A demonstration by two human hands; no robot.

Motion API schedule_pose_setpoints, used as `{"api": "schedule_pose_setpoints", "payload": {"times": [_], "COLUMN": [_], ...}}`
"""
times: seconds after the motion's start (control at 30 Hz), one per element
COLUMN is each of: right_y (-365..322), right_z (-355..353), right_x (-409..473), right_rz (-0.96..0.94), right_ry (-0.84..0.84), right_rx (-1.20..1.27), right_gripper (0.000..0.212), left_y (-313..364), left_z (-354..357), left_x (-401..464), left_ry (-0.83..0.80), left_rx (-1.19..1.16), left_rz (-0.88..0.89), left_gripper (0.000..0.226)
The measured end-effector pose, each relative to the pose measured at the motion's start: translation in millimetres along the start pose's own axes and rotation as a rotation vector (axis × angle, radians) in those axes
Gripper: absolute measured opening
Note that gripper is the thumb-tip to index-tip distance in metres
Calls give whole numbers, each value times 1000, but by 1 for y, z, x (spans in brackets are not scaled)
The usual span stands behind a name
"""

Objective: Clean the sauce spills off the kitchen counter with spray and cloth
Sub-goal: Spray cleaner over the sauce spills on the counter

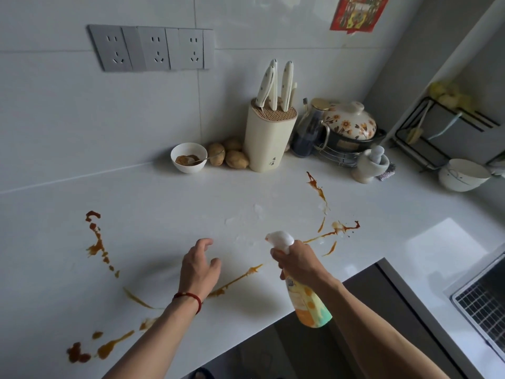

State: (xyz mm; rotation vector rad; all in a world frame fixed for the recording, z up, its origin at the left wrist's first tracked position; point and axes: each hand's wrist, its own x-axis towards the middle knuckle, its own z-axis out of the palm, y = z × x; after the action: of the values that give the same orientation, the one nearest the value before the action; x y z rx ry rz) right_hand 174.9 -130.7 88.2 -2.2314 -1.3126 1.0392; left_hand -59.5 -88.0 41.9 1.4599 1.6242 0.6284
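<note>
From the head view, two hands work over the white counter (273, 187); the right hand (299, 262) has its fingers curled round the neck of one spray bottle (306, 299) — white trigger head pointing away, body banded orange, yellow and pale green, tilted back past the counter edge; the left hand (198, 265) hovers with fingers loosely spread and holding nothing, a red cord (188, 298) at its wrist. Brown-orange sauce spills (97, 242) lie in several streaks: one trail well left of the left fingers, one thin line running between the two hands, more beyond and right of the right fingers; a few wet foamy patches (257, 212) sit just ahead of the spray head. Far beyond the fingers — one bowl (188, 157) with sauce and a spoon, three potatoes (236, 158), one knife block (269, 138) holding four handles; three sockets (153, 47) on the wall.
</note>
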Motion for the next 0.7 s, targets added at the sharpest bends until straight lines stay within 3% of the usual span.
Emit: {"api": "schedule_pose_setpoints", "payload": {"times": [0.1,0.23,0.5,0.7], "right_y": [15,27,52,83], "right_z": [-18,-32,-18,-21], "right_x": [1,-8,-40,-80], "right_rz": [16,28,23,-37], "right_ry": [181,275,222,224], "right_rx": [7,47,150,461], "right_gripper": [21,21,24,30], "left_y": [2,9,18,45], "left_z": [7,24,56,67], "left_x": [1,1,-16,-67], "left_ry": [-23,-87,-188,-255], "left_rx": [8,2,39,63], "left_rz": [18,34,88,159], "left_gripper": [46,46,43,35]}}
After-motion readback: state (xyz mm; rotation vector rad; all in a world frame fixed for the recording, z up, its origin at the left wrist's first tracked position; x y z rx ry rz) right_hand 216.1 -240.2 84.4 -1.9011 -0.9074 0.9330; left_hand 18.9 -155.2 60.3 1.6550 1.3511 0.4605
